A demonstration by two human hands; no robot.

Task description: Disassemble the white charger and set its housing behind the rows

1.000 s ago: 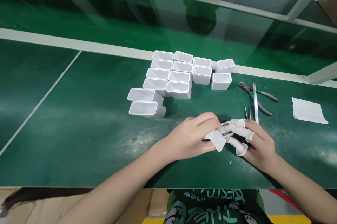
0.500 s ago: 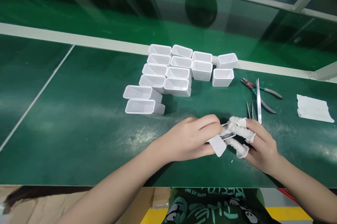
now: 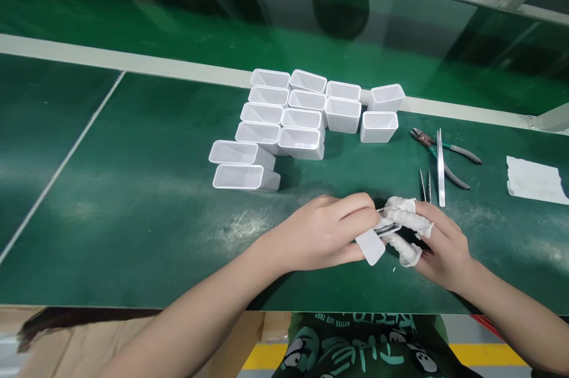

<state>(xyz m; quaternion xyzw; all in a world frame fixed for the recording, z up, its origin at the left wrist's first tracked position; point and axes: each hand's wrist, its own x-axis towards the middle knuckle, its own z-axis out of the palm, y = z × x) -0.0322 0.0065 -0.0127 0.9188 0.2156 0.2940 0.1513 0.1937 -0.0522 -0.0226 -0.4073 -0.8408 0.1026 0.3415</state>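
Low over the front of the green worktop, my left hand (image 3: 329,230) is closed on a small white plastic piece (image 3: 370,246). A flat, rounded-corner face of it shows below the fingers. Beside that face lies a narrow part with a dark, shiny strip, too small to name. My right hand (image 3: 438,242) has white wrapping (image 3: 408,221) over several fingertips. Those fingers are bent and pinch the piece from the right side. Much of the piece is hidden between both hands.
White open-topped plastic boxes (image 3: 300,140) stand in rows behind my hands. To the right lie green-and-grey-handled pliers (image 3: 457,176), tweezers (image 3: 440,167) and a second pointed tool (image 3: 425,185). A torn white sheet (image 3: 536,181) lies further right. A pale rail (image 3: 178,71) borders the back.
The camera view has shifted slightly. Both hands keep their grip, and the piece between them is turned very little, if at all.
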